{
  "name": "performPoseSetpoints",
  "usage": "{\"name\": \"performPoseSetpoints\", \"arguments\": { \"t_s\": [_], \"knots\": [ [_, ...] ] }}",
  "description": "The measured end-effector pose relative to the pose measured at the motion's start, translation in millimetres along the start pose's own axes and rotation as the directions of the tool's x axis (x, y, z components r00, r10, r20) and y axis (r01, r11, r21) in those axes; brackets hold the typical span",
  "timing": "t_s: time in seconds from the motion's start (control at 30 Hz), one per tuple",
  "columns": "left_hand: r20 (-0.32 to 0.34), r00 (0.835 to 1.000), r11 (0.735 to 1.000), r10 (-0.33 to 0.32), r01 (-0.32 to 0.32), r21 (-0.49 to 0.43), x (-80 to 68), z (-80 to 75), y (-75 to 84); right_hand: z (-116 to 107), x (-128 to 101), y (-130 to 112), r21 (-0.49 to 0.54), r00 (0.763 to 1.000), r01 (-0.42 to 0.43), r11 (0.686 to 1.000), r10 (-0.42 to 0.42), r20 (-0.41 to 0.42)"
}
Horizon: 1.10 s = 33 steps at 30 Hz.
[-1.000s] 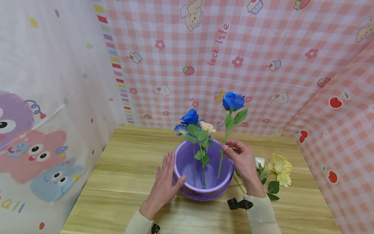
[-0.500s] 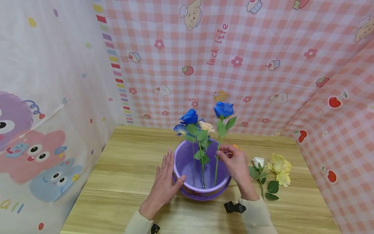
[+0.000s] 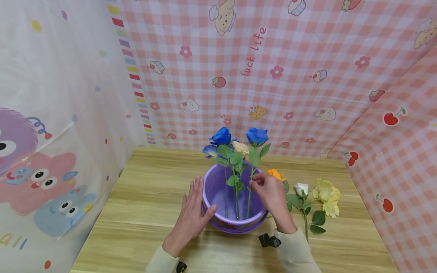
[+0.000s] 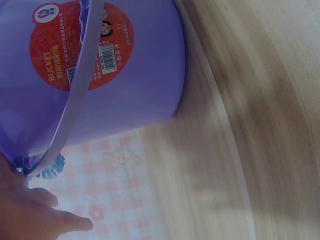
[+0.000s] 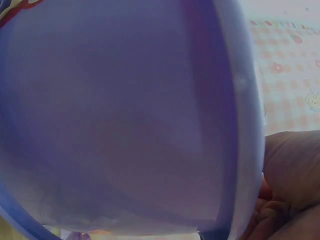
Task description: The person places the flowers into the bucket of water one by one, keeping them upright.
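Observation:
A purple bucket stands on the table, with its red label facing the left wrist view. My left hand rests on its left rim with straight fingers. Over the right rim, my right hand pinches the green stem of a blue rose, whose lower end is inside the bucket. Another blue rose, a blue-and-pale flower and a cream rose stand in the bucket. In the right wrist view, the bucket wall hides the stem and part of the right hand.
Right of the bucket lie an orange flower, a white rose and a yellow flower on the wooden table. A pink checked cloth hangs behind, and a white printed cloth hangs at the left.
My right hand has moved left and down, lowering the blue rose into the bucket, nearer the other flowers. The orange flower has come into view. My left hand stays on the rim.

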<state>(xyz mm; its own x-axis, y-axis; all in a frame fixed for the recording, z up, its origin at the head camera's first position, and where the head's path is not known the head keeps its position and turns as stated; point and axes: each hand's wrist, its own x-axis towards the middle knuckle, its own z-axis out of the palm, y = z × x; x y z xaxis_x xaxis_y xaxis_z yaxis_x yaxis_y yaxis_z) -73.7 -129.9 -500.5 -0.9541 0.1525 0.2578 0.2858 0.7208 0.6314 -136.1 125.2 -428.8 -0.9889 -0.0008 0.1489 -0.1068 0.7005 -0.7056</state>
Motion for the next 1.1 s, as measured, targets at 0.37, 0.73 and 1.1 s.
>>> {"name": "performPoseSetpoints", "arguments": {
  "t_s": [0.37, 0.73, 1.1],
  "knots": [
    [-0.012, 1.000, 1.000, 0.007, -0.007, -0.009, 0.1, 0.7, -0.4, 5, 1, -5, -0.058, 0.998, 0.027, 0.998, -0.024, 0.051],
    [-0.015, 1.000, 1.000, 0.016, -0.016, -0.014, -0.3, 0.8, -0.2, 3, -2, -1, -0.015, 0.997, 0.044, 0.999, -0.043, 0.064],
    [-0.021, 1.000, 1.000, 0.017, -0.018, -0.010, 0.5, 2.5, -2.0, -1, -11, 10, 0.149, 0.993, 0.110, 0.983, -0.115, 0.022]
  ]
}}
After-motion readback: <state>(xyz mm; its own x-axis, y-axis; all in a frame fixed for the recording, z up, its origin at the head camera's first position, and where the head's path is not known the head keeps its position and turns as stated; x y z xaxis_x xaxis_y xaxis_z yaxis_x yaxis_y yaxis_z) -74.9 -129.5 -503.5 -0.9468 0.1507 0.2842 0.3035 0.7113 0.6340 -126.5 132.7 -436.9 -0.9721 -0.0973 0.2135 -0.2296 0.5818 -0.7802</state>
